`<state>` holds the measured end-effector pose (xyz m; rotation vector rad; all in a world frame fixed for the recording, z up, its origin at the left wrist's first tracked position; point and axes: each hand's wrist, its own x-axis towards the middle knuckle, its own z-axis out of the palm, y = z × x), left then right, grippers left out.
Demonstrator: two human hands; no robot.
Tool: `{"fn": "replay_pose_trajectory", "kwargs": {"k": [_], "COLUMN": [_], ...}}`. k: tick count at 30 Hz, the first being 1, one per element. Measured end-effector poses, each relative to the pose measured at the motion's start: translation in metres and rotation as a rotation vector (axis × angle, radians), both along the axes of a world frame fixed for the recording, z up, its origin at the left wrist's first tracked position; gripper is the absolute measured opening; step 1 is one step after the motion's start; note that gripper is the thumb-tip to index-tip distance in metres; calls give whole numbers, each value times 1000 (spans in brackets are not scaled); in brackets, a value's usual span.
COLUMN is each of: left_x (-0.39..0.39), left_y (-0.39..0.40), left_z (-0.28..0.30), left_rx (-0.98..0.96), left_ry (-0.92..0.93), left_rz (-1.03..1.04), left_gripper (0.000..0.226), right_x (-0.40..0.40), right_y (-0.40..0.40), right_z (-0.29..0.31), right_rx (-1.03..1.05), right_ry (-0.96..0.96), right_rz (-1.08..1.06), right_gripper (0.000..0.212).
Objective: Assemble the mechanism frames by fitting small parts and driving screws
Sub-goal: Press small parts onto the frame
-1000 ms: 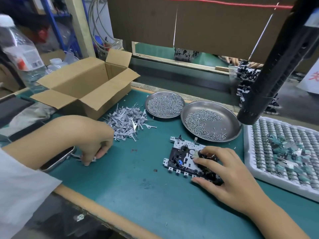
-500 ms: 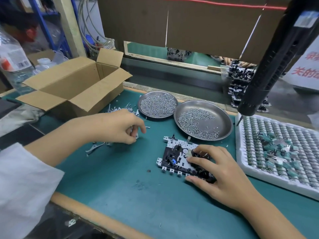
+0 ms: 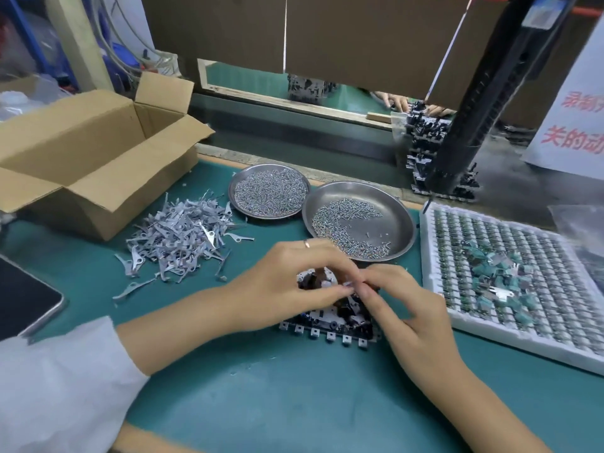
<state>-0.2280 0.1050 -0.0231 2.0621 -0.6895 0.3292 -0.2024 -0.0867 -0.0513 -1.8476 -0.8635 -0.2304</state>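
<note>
mechanism frame (image 3: 330, 322) lies flat on the teal mat (image 3: 261, 403), near the front edge, mostly hidden under both hands. left hand (image 3: 287, 286) & right hand (image 3: 405, 308) meet over its upper middle; fingertips of both are pressed together in a pinch on a small metal part (image 3: 348, 284), too small to identify, prob. one of the flat levers from the loose pile (image 3: 183, 237) to the left. stage, as judged: part-fitting in progress, piece not yet seated. frame already carries black & white components; whether any screws are in cannot be told. screw dishes (image 3: 359, 220) behind are well stocked; hanging driver (image 3: 483, 103) is untouched at right, so screw-driving appears still to come. tray of green parts (image 3: 510, 273) sits at right.
</note>
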Motion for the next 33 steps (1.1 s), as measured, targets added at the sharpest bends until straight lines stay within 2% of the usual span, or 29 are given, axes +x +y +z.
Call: {"fn": "replay_pose_trajectory", "kwargs": {"k": [5, 11, 16, 21, 33], "left_x": [-2, -4, -4, -5, -3], "left_y": [5, 11, 18, 18, 20], "left_z": [-13, -13, -9, -4, -1], "left_rx": [-30, -13, -63, -13, 0], "left_ry": [-37, 43, 296, 409, 552], "left_rz": [51, 132, 138, 87, 64], "left_gripper": [18, 17, 19, 20, 25], "right_x": [2, 0, -2, -5, -6], "right_y": [-1, 6, 8, 6, 1], "right_z": [-2, -5, -7, -6, -7], "right_rx": [74, 16, -91, -76, -233], "right_ry": [140, -3, -57, -86, -193], "right_rz": [-37, -137, -113, -74, 33], "right_gripper": [15, 15, 13, 11, 16]}}
